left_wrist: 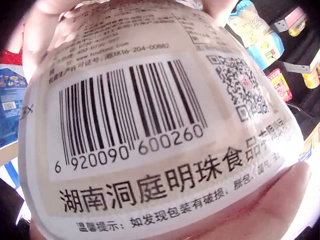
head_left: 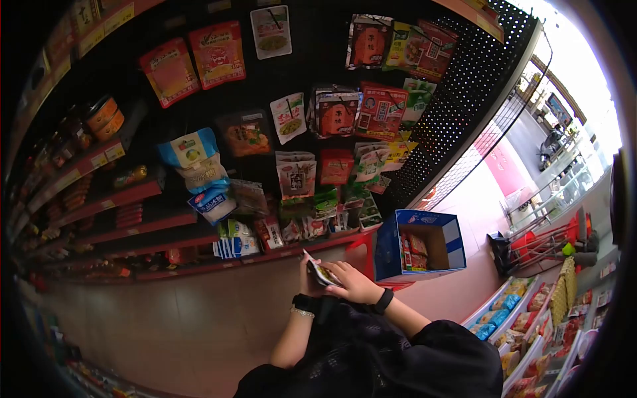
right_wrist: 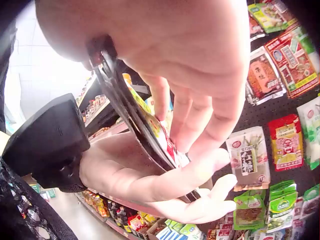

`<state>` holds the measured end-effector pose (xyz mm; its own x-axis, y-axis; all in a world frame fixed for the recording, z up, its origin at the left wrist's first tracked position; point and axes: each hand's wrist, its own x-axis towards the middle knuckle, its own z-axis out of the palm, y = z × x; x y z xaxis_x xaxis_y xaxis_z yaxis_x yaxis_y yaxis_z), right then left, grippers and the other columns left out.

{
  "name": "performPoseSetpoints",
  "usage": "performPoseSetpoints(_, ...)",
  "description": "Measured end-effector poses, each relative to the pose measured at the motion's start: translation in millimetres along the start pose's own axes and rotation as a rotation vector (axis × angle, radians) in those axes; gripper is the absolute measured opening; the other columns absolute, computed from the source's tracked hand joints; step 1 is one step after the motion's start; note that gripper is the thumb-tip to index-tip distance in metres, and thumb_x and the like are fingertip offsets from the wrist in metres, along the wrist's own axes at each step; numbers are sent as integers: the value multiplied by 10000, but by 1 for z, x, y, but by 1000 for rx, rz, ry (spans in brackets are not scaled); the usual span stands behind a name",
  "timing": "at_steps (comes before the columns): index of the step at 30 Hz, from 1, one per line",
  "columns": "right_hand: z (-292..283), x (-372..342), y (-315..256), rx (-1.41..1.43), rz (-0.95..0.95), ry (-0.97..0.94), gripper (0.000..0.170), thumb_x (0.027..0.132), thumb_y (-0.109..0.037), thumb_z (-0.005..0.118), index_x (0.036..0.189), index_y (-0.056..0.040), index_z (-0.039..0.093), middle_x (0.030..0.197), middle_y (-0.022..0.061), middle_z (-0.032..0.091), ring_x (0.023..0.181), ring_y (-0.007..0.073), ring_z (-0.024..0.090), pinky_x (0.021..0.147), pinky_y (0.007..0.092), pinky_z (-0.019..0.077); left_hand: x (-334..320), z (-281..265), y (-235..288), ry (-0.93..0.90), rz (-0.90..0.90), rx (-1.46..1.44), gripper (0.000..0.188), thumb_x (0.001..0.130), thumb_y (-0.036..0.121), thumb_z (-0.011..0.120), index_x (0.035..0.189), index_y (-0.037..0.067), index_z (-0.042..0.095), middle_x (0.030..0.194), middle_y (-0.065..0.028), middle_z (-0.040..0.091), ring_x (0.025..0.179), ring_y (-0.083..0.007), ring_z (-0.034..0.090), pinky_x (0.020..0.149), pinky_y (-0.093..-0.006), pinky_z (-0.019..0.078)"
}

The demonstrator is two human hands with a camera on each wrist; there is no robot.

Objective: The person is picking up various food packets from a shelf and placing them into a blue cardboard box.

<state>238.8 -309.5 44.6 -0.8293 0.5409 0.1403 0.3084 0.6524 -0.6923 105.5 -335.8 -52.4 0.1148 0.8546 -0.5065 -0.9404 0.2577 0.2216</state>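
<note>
A flat food packet is held between both hands in front of the person's body. Its pale back, printed with a barcode and a QR code, fills the left wrist view. The left hand grips the packet from the left and underneath; its fingers curl below the far edge. From the right, the right hand holds it, with bent fingers on the colourful front. The packet stands nearly edge-on in the right wrist view, so most of its front is hidden.
Ahead, a black pegboard carries hanging food packets, including red pouches. A blue cardboard box with red packets inside stands right of the hands. Shelves line the left; a sloped snack rack stands at lower right.
</note>
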Motion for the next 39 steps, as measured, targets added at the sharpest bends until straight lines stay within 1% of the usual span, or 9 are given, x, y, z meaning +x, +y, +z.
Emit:
performPoseSetpoints(6, 10, 35, 8, 240, -147, 21, 431, 818, -259, 428, 1141, 14, 345, 1030, 180, 449, 986, 292, 426, 853, 341, 328, -3, -9, 34, -82, 54, -218, 554, 619, 526, 573, 929, 109, 379, 834, -118, 473, 739, -275, 507, 678, -402, 430)
performPoseSetpoints(9, -14, 57, 6, 801, 211, 97, 305, 836, -116, 415, 1114, 0, 372, 1044, 81, 451, 962, 149, 454, 805, 277, 381, -6, 21, 58, -37, 100, -200, 574, 618, 520, 577, 954, 104, 372, 946, -168, 435, 848, -310, 469, 753, -435, 394)
performPoseSetpoints(11, -25, 68, 27, 825, 295, 92, 291, 817, -77, 443, 1092, -1, 387, 1022, 80, 466, 935, 139, 474, 780, 265, 396, 2, 39, 72, 72, 144, -206, 587, 619, 521, 576, 970, 99, 367, 1012, -197, 404, 910, -329, 440, 792, -453, 368)
performPoseSetpoints(13, -32, 84, 58, 791, 238, 156, 265, 812, -67, 438, 1065, 3, 405, 979, 67, 488, 898, 122, 481, 771, 243, 390, 22, 50, 84, -64, 148, -236, 629, 620, 527, 565, 1024, 98, 341, 1104, -232, 327, 990, -358, 375, 832, -482, 321)
performPoseSetpoints(18, -61, 117, 101, 737, 277, 236, 216, 813, -70, 417, 1006, 29, 424, 886, 86, 518, 763, 124, 515, 706, 246, 408, 71, 96, 110, -149, 130, -4, 645, 641, 502, 538, 1105, 114, 314, 1088, -249, 367, 985, -363, 410, 812, -472, 341)
performPoseSetpoints(27, -102, 141, 154, 796, 313, 137, 229, 831, -130, 427, 1015, 6, 438, 885, 66, 512, 807, 122, 491, 725, 248, 407, 135, 143, 121, -161, 116, 51, 651, 649, 475, 551, 1107, 82, 307, 1078, -250, 376, 966, -368, 427, 810, -449, 352)
performPoseSetpoints(33, -87, 141, 154, 750, 486, 241, 258, 829, -184, 426, 981, 23, 454, 872, 96, 530, 834, 157, 493, 747, 269, 384, 142, 156, 134, -295, -36, -104, 620, 660, 476, 525, 1104, 87, 337, 1106, -283, 346, 1054, -398, 336, 901, -470, 265)
performPoseSetpoints(34, -82, 144, 153, 809, 442, 206, 299, 854, -227, 401, 1057, -8, 415, 864, 32, 498, 806, 94, 477, 710, 238, 402, 140, 158, 136, -373, -42, -85, 616, 660, 469, 515, 1117, 91, 350, 1139, -291, 322, 1092, -412, 294, 924, -477, 233)
performPoseSetpoints(39, -78, 149, 125, 986, 603, 223, 365, 865, -324, 353, 1056, -20, 421, 835, -1, 474, 731, 56, 437, 622, 194, 370, 128, 163, 148, -502, -65, 103, 843, 612, 441, 535, 1215, -53, 211, 1225, -246, 278, 1139, -372, 275, 911, -458, 278)
